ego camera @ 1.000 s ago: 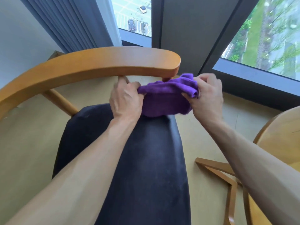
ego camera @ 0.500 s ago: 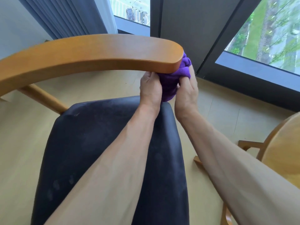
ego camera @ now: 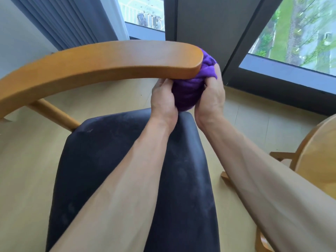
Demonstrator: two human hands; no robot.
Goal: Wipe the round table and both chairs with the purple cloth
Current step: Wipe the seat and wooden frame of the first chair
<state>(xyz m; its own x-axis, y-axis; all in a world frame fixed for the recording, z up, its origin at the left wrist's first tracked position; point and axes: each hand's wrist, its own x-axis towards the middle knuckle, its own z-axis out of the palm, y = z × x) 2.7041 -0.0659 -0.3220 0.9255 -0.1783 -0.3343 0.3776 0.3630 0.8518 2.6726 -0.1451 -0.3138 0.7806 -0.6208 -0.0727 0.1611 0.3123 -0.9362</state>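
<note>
**A:** What is the head camera showing?

**B:** It is looking down on a wooden chair (ego camera: 101, 64) with a curved backrest rail and a dark padded seat (ego camera: 112, 160). Taking the right end of that rail as the landmark, a bunched purple cloth (ego camera: 189, 90) is sitting right at it, pressed against the end of the rail and hanging just below it.

**A:** What are the hands doing?

**B:** Both are holding the cloth. The left hand (ego camera: 163, 100) is gripping its left side just under the rail end, fingers curled out of sight into the fabric. The right hand (ego camera: 211, 95) is wrapping its grip round the right side, with its fingers hidden behind the cloth. Two bare forearms are reaching in from the bottom edge, crossing over the seat.

**A:** What else is lying around that rail end?

**B:** Well to the right and lower, the rim of the round wooden counter (ego camera: 316, 151) is showing. Beyond the rail, a dark window frame (ego camera: 205, 20) is standing, with a grey curtain (ego camera: 69, 20) off to the left. Pale flooring (ego camera: 27, 170) is running underneath everything.
</note>
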